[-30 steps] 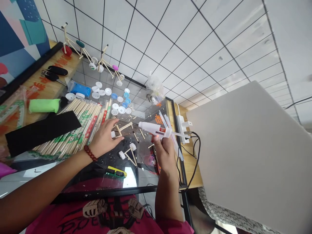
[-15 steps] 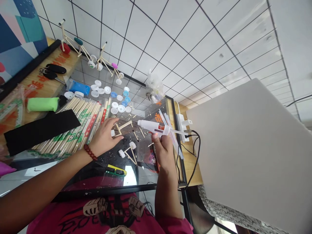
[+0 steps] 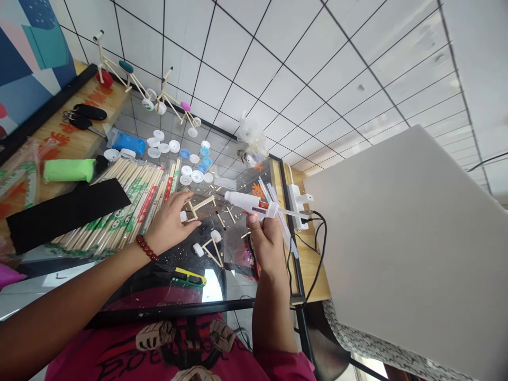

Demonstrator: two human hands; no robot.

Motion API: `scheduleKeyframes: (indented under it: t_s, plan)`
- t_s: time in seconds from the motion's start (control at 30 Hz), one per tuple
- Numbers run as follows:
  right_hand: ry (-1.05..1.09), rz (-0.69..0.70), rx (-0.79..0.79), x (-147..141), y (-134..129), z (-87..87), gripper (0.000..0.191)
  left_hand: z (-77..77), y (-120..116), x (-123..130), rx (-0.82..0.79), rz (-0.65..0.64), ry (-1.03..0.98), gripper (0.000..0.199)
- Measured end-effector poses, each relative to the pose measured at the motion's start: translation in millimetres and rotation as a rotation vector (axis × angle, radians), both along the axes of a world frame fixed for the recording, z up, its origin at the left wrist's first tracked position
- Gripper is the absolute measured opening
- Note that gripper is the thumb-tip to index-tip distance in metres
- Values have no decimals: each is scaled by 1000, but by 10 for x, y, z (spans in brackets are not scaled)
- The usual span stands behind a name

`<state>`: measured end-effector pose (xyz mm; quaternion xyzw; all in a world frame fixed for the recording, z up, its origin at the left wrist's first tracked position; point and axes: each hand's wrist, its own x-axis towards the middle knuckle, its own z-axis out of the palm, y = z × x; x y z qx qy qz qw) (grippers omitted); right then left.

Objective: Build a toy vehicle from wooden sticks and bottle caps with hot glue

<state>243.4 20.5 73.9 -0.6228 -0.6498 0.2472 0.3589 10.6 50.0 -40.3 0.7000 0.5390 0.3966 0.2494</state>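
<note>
My left hand (image 3: 169, 222), with a red bead bracelet at the wrist, curves its thumb and fingers around one end of a small wooden stick frame (image 3: 202, 203). A white cap (image 3: 183, 216) shows beside the palm. In my right hand (image 3: 264, 238) is a white glue gun (image 3: 248, 202), its nozzle pointing left toward the frame, with a gap between them. A second stick frame (image 3: 213, 252) with two white caps lies nearer the table's front edge.
Bundled sticks (image 3: 119, 211) and a black strip (image 3: 67, 211) lie left. White and blue caps (image 3: 197, 176) and finished stick models (image 3: 166, 98) are farther back. Yellow-green snips (image 3: 189, 277) lie in front. A power strip (image 3: 297, 206) and cables are right.
</note>
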Motion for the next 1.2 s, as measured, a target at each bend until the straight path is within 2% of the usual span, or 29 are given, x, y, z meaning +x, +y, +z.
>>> scheduleKeyframes:
  t_s: [0.47,0.8,1.03,1.2]
  plan:
    - [20,-7,-26,100,-129,-38,38,-9,4,-3,-21,9,1,56]
    - [26,8,-9,9,-70,8,32,-13,4,-8,-3,9,32,58]
    - [0,-4,-57,4,-91,-33,36,-11,4,1,-12,15,33,59]
    - [10,12,-14,-12,-54,-46,33,-4,5,1,-11,11,34,59]
